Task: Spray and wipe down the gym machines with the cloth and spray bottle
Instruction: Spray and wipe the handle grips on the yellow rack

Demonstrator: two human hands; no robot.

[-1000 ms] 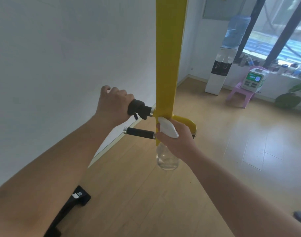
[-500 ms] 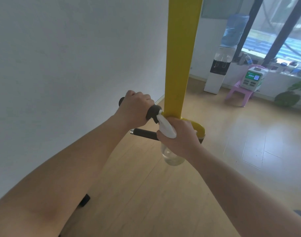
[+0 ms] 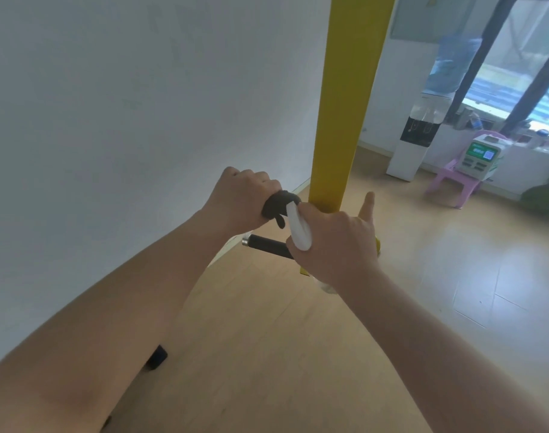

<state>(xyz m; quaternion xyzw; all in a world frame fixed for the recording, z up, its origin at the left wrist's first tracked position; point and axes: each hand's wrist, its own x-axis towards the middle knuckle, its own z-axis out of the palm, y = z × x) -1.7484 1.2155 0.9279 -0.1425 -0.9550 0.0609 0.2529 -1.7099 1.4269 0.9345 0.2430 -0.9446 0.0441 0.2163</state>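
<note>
Left hand (image 3: 242,195) grips cloth (image 3: 277,205), mid-wipe beside yellow post (image 3: 345,104); right hand (image 3: 335,242) holds spray bottle (image 3: 298,229); lower handle (image 3: 270,245) likely left to do.

The post (image 3: 345,104) is yellow, the cloth (image 3: 276,206) dark grey, the sprayer (image 3: 298,228) white, the grip (image 3: 271,246) black, the floor (image 3: 298,339) pale wood, the stool (image 3: 454,179) pink.

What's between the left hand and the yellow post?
Head view: the dark grip and the white-headed spray bottle, held by the right hand.
</note>
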